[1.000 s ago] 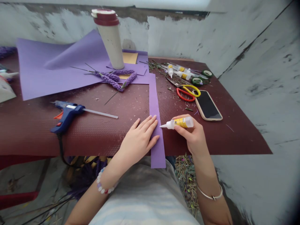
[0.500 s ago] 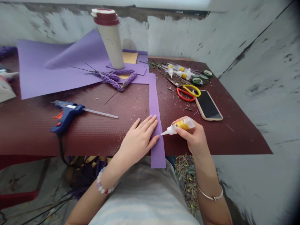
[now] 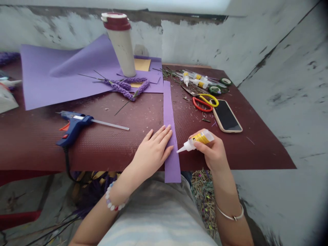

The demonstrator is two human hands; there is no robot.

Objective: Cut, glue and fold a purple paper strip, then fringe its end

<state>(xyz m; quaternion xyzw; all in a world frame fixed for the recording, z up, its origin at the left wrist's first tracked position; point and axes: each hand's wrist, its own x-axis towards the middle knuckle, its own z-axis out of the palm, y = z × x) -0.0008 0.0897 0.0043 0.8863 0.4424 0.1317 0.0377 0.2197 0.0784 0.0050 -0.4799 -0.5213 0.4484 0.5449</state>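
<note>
My left hand [image 3: 152, 149] lies flat with fingers stretched on a long purple paper strip [image 3: 169, 111], pressing it to the dark red table. The strip's near end sticks out past the table's front edge. In my right hand [image 3: 214, 152] is a small glue bottle [image 3: 201, 138] with a yellow label, held tilted. Its white nozzle points left and down, the tip at the strip's right edge; whether it touches the paper I cannot tell.
On the left lies a blue glue gun [image 3: 74, 126]. Behind it are purple paper [image 3: 69, 82], purple flower stems [image 3: 123, 85] and a tall cup [image 3: 121, 48]. To the right are scissors [image 3: 205, 102], a phone [image 3: 227, 116], glue bottles [image 3: 200, 82] and green tape rolls [image 3: 214, 90].
The glue bottle's tip has moved a little toward me along the strip's right edge. My left hand stays in nearly the same place on the paper.
</note>
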